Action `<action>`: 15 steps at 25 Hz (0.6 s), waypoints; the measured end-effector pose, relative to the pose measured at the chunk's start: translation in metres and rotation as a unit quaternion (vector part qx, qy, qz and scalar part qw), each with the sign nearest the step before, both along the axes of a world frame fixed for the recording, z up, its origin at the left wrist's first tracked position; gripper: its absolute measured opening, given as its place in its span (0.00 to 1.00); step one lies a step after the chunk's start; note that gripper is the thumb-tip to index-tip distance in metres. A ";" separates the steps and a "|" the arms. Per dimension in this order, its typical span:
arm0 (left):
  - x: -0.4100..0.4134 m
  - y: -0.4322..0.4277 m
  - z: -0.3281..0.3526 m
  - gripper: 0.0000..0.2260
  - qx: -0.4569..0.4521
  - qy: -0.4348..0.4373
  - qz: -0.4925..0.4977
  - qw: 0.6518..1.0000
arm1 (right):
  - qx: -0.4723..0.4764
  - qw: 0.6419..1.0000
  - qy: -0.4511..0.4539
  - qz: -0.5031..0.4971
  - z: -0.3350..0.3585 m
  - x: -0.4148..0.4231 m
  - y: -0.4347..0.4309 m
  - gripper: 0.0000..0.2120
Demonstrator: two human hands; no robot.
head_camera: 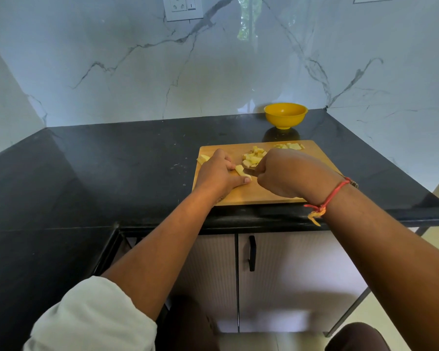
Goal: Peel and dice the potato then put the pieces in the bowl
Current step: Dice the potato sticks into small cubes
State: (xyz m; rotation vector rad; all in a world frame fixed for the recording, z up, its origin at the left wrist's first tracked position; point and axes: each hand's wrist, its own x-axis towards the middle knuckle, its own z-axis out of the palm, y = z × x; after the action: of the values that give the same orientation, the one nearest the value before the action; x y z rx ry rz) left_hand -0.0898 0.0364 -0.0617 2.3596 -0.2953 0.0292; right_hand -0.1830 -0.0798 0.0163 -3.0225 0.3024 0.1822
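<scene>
Steadily — with the left hand (217, 173) pinching the potato strip (241, 171) and the right hand (287, 173) clenched round the knife (249, 171), cut even cubes — thumb tucked back.

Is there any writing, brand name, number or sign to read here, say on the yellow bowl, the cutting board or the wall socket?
No readable text anywhere in this view.
yellow bowl: plain, no label shows.
cutting board: bare wood, no mark shows.
wall socket: a small dark mark on its switch, too small to read.
</scene>
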 end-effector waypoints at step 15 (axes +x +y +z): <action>0.001 0.002 0.000 0.27 -0.014 0.004 -0.007 1.000 | 0.012 1.000 0.006 -0.004 -0.002 -0.019 -0.012 0.16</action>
State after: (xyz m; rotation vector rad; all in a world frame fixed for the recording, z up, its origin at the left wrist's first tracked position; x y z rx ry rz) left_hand -0.0884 0.0380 -0.0618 2.3299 -0.3051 0.0164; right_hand -0.2018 -0.0915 0.0144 -2.9973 0.3097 0.2008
